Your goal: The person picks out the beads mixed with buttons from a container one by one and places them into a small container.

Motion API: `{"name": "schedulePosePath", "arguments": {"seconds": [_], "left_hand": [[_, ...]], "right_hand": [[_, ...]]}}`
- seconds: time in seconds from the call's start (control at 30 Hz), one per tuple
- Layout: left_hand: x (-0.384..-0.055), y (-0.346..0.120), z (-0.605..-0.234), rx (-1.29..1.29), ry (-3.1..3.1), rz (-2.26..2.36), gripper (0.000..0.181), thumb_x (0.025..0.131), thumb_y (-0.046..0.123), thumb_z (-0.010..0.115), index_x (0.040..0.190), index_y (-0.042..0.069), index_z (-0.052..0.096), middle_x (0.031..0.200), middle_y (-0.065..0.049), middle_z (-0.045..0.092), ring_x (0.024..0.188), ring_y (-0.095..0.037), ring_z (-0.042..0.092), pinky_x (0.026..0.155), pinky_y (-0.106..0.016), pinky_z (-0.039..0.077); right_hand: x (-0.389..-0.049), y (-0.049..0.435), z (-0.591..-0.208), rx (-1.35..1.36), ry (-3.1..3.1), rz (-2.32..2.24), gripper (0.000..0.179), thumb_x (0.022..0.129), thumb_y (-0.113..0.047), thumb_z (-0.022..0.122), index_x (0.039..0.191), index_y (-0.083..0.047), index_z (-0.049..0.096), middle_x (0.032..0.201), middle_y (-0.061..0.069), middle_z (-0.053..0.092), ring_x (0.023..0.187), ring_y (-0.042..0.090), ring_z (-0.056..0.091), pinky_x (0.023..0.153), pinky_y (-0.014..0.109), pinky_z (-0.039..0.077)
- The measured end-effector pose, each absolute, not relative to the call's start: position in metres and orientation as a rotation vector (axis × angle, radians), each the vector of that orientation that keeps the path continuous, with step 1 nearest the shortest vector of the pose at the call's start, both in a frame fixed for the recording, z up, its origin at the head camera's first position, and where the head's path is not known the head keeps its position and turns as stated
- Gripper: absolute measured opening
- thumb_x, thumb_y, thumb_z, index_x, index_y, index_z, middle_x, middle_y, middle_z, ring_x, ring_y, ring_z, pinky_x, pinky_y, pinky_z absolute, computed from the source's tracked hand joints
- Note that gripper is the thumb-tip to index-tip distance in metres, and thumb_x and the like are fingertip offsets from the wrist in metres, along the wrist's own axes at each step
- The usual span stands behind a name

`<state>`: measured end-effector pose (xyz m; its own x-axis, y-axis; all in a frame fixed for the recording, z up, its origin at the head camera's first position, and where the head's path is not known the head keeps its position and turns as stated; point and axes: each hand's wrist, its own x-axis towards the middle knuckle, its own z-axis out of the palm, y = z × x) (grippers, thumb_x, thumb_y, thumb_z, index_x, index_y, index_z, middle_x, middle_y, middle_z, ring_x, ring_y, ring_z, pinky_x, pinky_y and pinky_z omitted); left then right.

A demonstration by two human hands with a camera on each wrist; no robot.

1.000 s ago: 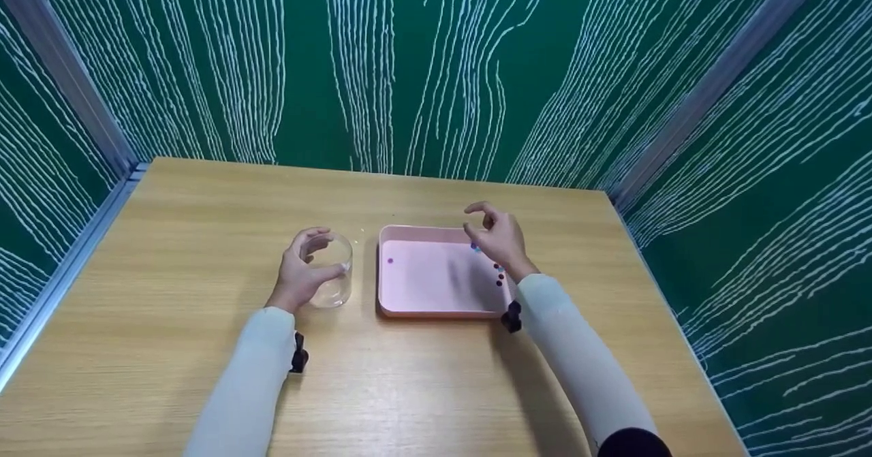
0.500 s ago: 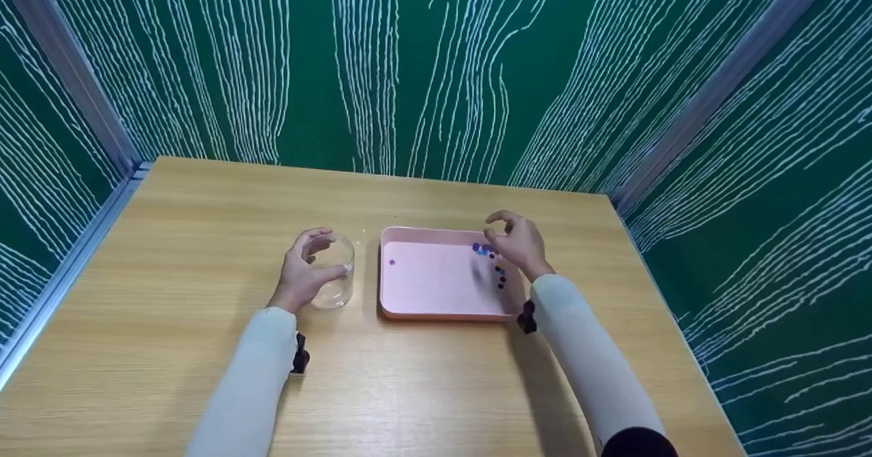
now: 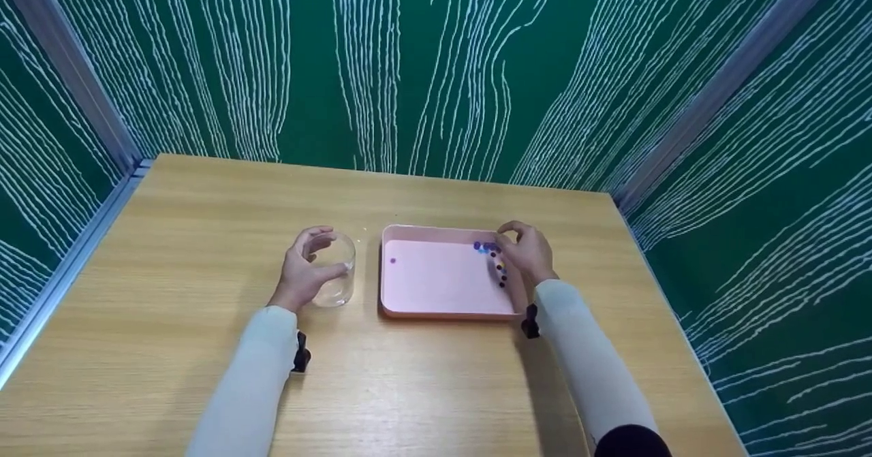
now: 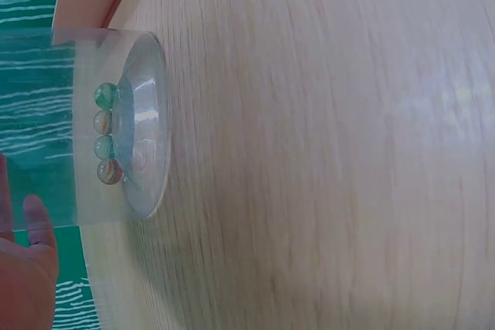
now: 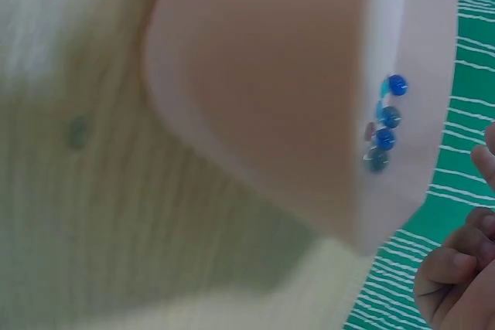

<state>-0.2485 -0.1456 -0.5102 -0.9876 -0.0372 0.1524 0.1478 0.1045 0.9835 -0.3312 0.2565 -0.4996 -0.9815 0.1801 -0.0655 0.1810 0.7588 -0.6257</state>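
My left hand curls round a clear glass standing upright on the table. In the left wrist view several marbles lie at the bottom of this glass. To its right is a shallow pink tray. Dark and blue marbles gather along the tray's right side and back right corner, and one purple marble sits near its left wall. Above that right corner my right hand hangs with thumb and index finger apart and bent; no held thing shows. The right wrist view shows blue marbles beyond the tray's wall.
The wooden table carries the glass and the tray, which stand a small gap apart. A green wall with white wavy lines rises behind the table's back edge. Metal posts stand at the corners.
My right hand has moved right and then lowered toward the tray's right corner, uncovering more marbles there. The left hand and the glass have stayed in place.
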Motion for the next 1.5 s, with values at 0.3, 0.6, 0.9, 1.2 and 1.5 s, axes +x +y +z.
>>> {"name": "schedulePosePath", "arguments": {"seconds": [0.3,0.6,0.9,1.2,1.5], "left_hand": [[-0.246,-0.145,-0.512,-0.171,-2.217,-2.014,0.070,0.060,0.013,0.078,0.120,0.012,0.043,0.116,-0.005,0.054,0.115,-0.026,0.042,0.096,-0.050,0.024],[-0.248,-0.144,-0.512,-0.106,-2.229,-2.011,0.066,0.058,0.016,0.079,0.114,0.024,0.047,0.114,0.002,0.056,0.115,-0.023,0.044,0.097,-0.048,0.025],[-0.247,-0.141,-0.512,-0.118,-2.215,-2.023,0.067,0.059,0.012,0.078,0.117,0.018,0.046,0.113,0.001,0.056,0.115,-0.025,0.043,0.097,-0.048,0.025],[-0.249,-0.145,-0.512,-0.146,-2.230,-2.015,0.070,0.059,0.017,0.079,0.119,0.016,0.044,0.117,-0.003,0.054,0.116,-0.024,0.042,0.097,-0.050,0.024],[-0.249,-0.146,-0.511,-0.121,-2.204,-2.033,0.068,0.058,0.015,0.079,0.117,0.019,0.046,0.117,-0.007,0.054,0.116,-0.027,0.042,0.097,-0.050,0.024]], "right_hand": [[-0.330,0.259,-0.519,0.162,3.218,-0.728,0.016,0.079,-0.033,0.055,0.091,-0.028,0.064,0.099,-0.001,0.057,0.086,0.020,0.053,0.077,0.040,0.044],[-0.328,0.259,-0.527,0.152,3.272,-0.624,0.017,0.077,-0.033,0.057,0.091,-0.026,0.064,0.087,-0.002,0.055,0.071,0.018,0.050,0.062,0.031,0.040],[-0.330,0.265,-0.533,0.247,3.202,-0.627,0.020,0.075,-0.033,0.060,0.093,-0.025,0.061,0.086,-0.002,0.052,0.073,0.018,0.050,0.066,0.032,0.042],[-0.334,0.262,-0.533,0.192,3.211,-0.460,0.028,0.073,-0.033,0.061,0.099,-0.022,0.062,0.084,-0.001,0.052,0.071,0.018,0.050,0.061,0.031,0.041],[-0.338,0.259,-0.535,0.210,3.154,-0.476,0.031,0.073,-0.028,0.063,0.103,-0.022,0.060,0.085,-0.002,0.050,0.074,0.018,0.048,0.064,0.031,0.040]]}}
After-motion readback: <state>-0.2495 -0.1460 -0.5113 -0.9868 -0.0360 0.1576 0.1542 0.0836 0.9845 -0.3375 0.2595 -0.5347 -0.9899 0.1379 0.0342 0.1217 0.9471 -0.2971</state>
